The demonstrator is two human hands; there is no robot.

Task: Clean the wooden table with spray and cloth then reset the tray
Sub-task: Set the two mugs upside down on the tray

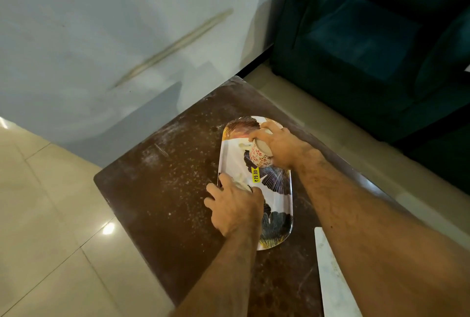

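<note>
A white oval tray (278, 205) with dark leaf prints and a yellow price sticker lies on the dark brown wooden table (162, 189), whose top is speckled with white dust. My right hand (279, 146) grips a white cup with red flower marks (260, 157), tilted over the tray's far end. My left hand (235, 205) rests on the tray's left rim, closed over a small white object (240, 184) that is mostly hidden under the fingers. No spray bottle or cloth is in view.
A dark green sofa (368, 37) stands beyond the table at the right. A pale wall (101, 37) rises at the far left. Beige floor tiles (45, 215) surround the table. A white slab edge (330, 273) lies at the near right.
</note>
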